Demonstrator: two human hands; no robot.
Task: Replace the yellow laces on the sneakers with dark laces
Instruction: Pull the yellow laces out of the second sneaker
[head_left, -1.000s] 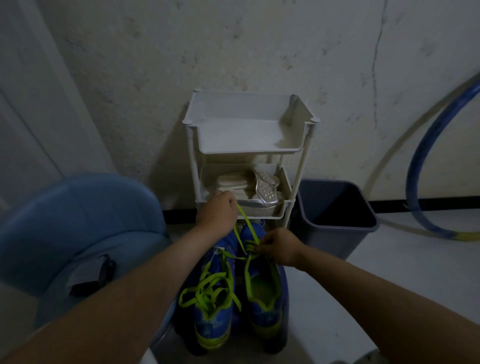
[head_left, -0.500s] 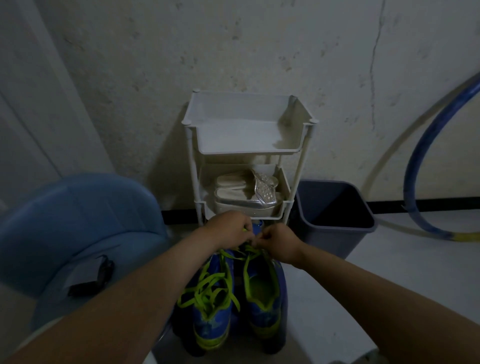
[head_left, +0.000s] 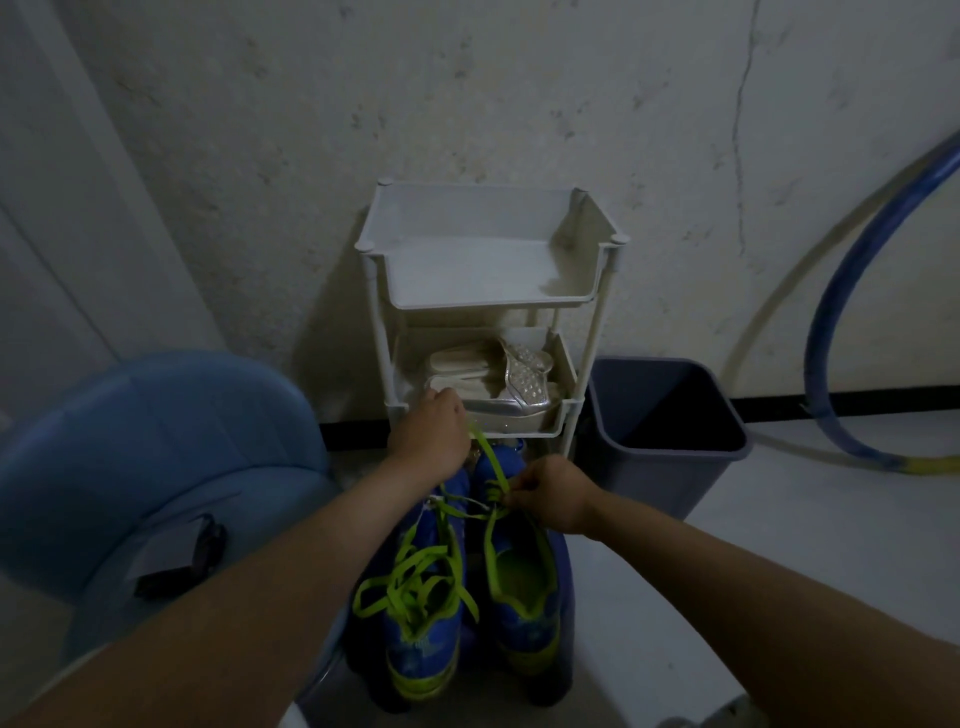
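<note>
While both forearms reach down from the camera I am watching through, the nearest things are two blue sneakers standing side by side on the floor, heels toward me. The left sneaker (head_left: 422, 649) has its loose yellow lace (head_left: 415, 571) slack and looped over the opening. On the right sneaker (head_left: 525, 623), my right hand (head_left: 551, 500) pinches the lace at the upper eyelets. A taut yellow strand (head_left: 491, 462) rises from there into my left hand (head_left: 431, 436), whose fingers are curled around it. To the left sits a blue seat (head_left: 145, 441) with a dark item (head_left: 182, 564) on it that I cannot identify. Beyond the hands stands a white rack (head_left: 488, 301) holding silver sandals (head_left: 511, 382) on its lower shelf, a dark bin (head_left: 667, 467) just beside it, and a blue hoop (head_left: 831, 312) against the wall.
</note>
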